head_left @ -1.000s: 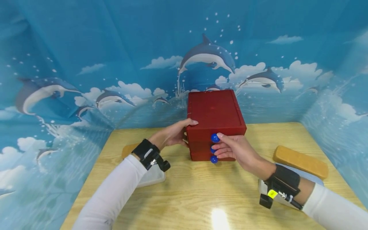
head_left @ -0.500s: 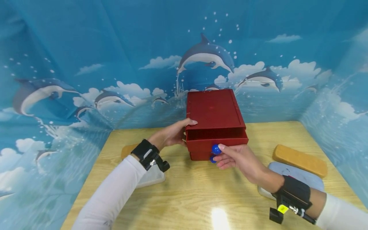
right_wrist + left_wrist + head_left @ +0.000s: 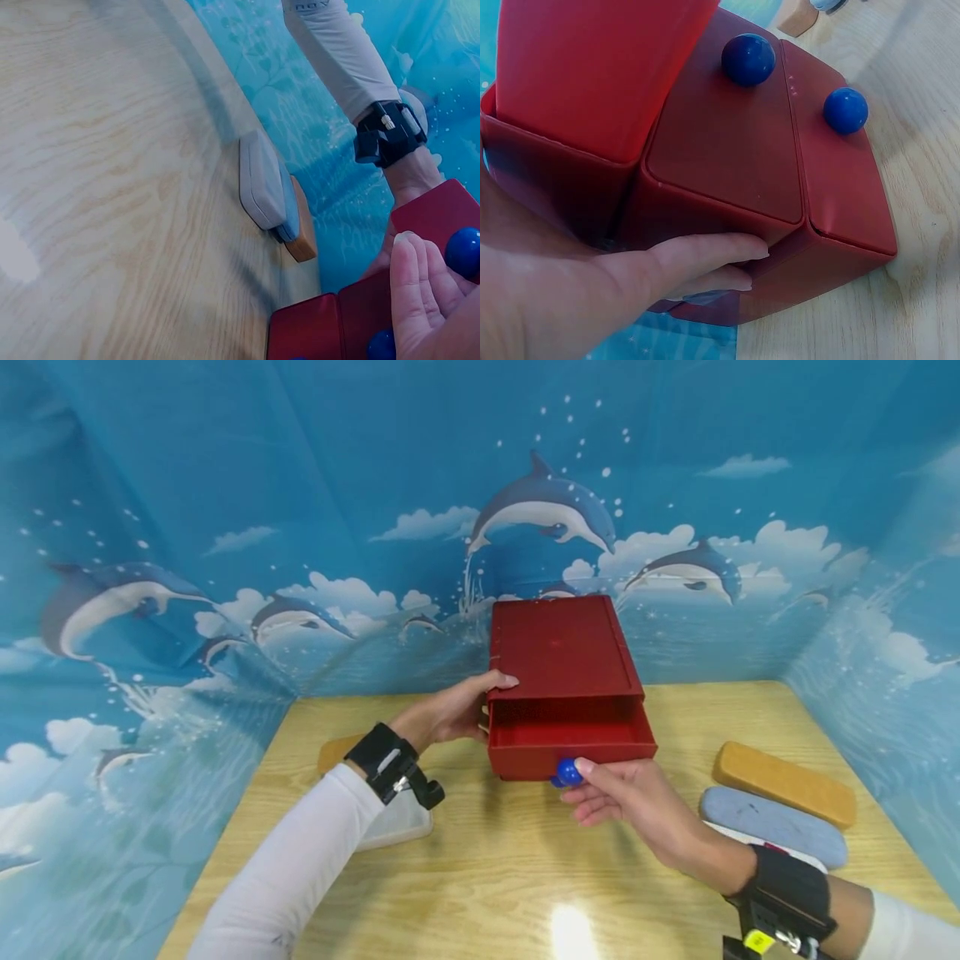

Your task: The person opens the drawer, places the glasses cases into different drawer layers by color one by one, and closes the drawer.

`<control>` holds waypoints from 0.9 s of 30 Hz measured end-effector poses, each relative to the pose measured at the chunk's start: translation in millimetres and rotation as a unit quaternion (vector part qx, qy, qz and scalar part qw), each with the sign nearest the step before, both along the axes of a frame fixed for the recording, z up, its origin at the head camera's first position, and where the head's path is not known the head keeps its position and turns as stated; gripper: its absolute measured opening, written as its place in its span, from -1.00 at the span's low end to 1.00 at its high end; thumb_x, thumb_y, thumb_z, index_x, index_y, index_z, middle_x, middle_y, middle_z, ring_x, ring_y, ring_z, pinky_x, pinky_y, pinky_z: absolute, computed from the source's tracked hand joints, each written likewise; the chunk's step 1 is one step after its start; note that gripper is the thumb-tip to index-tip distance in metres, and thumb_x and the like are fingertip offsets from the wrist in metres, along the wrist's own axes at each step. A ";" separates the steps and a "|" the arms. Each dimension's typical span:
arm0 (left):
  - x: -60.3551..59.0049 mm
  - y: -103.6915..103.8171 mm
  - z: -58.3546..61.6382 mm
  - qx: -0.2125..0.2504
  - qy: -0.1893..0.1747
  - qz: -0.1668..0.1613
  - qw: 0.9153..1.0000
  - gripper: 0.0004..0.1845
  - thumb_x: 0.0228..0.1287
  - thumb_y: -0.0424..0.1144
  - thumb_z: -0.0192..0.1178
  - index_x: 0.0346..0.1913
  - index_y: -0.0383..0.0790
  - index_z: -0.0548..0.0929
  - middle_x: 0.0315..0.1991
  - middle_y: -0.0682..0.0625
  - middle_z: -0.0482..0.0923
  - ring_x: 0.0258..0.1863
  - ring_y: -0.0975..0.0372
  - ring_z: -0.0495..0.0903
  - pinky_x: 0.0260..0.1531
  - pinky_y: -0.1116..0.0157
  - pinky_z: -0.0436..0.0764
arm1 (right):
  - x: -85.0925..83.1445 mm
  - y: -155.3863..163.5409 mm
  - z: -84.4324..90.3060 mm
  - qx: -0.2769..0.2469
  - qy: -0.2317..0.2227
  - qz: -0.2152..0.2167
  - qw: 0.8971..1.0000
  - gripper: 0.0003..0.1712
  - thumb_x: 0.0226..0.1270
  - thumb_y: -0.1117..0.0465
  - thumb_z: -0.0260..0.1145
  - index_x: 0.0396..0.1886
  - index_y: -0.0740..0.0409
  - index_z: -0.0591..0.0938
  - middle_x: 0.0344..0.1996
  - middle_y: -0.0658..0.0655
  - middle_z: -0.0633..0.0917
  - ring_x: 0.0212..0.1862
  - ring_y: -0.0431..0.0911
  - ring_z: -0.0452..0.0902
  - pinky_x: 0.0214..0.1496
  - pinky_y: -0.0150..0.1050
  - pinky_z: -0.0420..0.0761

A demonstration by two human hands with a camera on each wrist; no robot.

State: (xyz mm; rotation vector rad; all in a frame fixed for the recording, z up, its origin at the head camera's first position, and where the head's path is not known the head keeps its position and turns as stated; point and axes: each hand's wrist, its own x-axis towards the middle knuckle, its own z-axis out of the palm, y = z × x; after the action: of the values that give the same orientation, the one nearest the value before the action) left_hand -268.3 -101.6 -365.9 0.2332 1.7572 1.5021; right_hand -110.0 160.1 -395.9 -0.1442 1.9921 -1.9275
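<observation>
Right hand (image 3: 626,793) pinches the top drawer's blue knob (image 3: 567,771), so pull straight while left hand (image 3: 450,710), fingers flat, braces the red box (image 3: 558,647).

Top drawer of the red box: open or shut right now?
Open. The top drawer juts out past the red box, its inside visible, with the right hand pinching its blue knob.

Your left hand (image 3: 450,712) rests against the left side of the red drawer box (image 3: 561,647), thumb laid along its top edge. Your right hand (image 3: 630,797) pinches the blue knob (image 3: 567,772) of the top drawer (image 3: 573,745), which stands pulled out in front of the box. Left of the box lie a white pad (image 3: 397,822) and a tan block (image 3: 336,750). Right of the box lie a tan bar (image 3: 783,782) and a grey bar (image 3: 772,827).
</observation>
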 end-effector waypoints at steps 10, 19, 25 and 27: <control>-0.7 0.2 1.1 0.004 -0.004 -0.002 1.000 -0.27 0.46 0.20 -0.01 0.57 -0.01 0.18 0.50 -0.17 0.29 0.34 -0.17 0.47 0.00 0.05 0.75 | 13.7 -0.1 -1.0 0.008 0.001 -0.003 1.000 -0.42 0.63 -0.04 0.17 0.09 0.47 0.69 -0.13 0.23 0.85 -0.23 -0.04 0.82 -0.08 -0.18 0.80; 0.1 0.1 1.9 0.003 -0.004 0.000 1.000 -0.27 0.45 0.21 0.00 0.55 -0.02 0.19 0.49 -0.17 0.31 0.30 -0.14 0.51 -0.04 0.07 0.76 | 25.9 -0.6 -1.1 0.011 0.001 0.004 1.000 -0.44 0.63 -0.01 0.17 0.08 0.47 0.70 -0.14 0.28 0.84 -0.25 -0.04 0.81 -0.09 -0.19 0.80; 0.5 -0.4 1.3 0.007 -0.004 -0.005 1.000 -0.29 0.47 0.20 -0.02 0.54 -0.03 0.19 0.48 -0.18 0.32 0.29 -0.15 0.52 -0.02 0.06 0.76 | 34.3 1.2 -4.2 0.007 0.006 0.010 1.000 -0.47 0.65 0.02 0.14 0.06 0.48 0.70 -0.21 0.11 0.87 -0.26 -0.08 0.81 -0.10 -0.18 0.80; 0.9 -0.6 1.2 0.010 -0.006 -0.005 1.000 -0.30 0.48 0.20 -0.02 0.53 -0.04 0.20 0.47 -0.18 0.32 0.28 -0.14 0.52 -0.02 0.06 0.76 | 36.9 1.5 -5.0 0.006 0.009 0.011 1.000 -0.47 0.65 0.03 0.14 0.07 0.49 0.70 -0.22 0.09 0.87 -0.26 -0.08 0.81 -0.10 -0.18 0.80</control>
State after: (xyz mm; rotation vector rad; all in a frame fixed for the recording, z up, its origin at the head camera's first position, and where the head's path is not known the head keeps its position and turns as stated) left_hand -267.4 -102.2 -364.7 0.2431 1.7309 1.5104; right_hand -73.0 161.6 -400.9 -0.1804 2.0042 -1.9067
